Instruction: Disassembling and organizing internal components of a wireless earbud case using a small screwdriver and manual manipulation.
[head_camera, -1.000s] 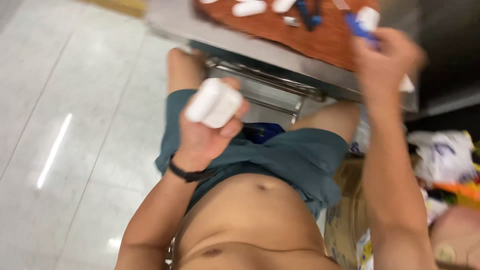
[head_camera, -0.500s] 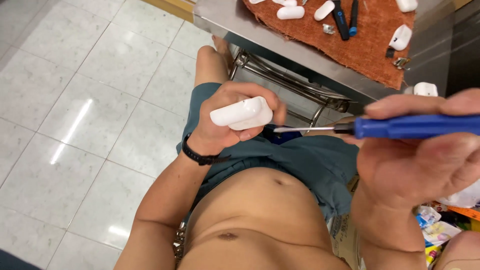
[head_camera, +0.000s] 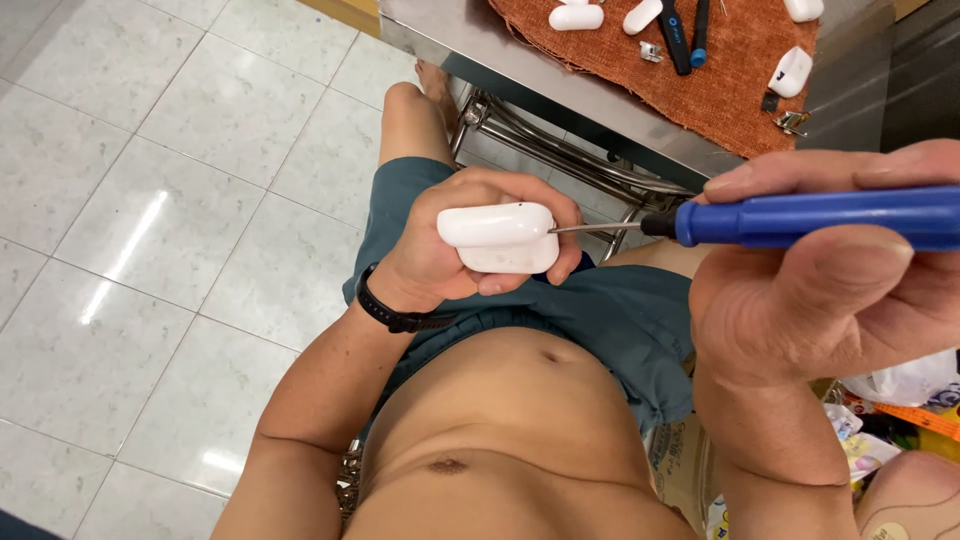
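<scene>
My left hand (head_camera: 455, 262) grips a small white rounded plastic case (head_camera: 497, 236) above my lap. My right hand (head_camera: 830, 285) holds a blue-handled screwdriver (head_camera: 800, 220) level, close to the camera. Its thin metal tip touches the right end of the case, at the seam. A black band sits on my left wrist.
A metal table (head_camera: 560, 75) stands ahead with an orange cloth (head_camera: 730, 70) on it. Several white cases, a dark tool and small metal parts lie on the cloth. Pale floor tiles (head_camera: 150, 200) spread to the left. Bags and clutter sit at the lower right.
My right hand has brought the screwdriver from up by the table down to the case, and its tip now meets the case's end. The left hand has turned the case level.
</scene>
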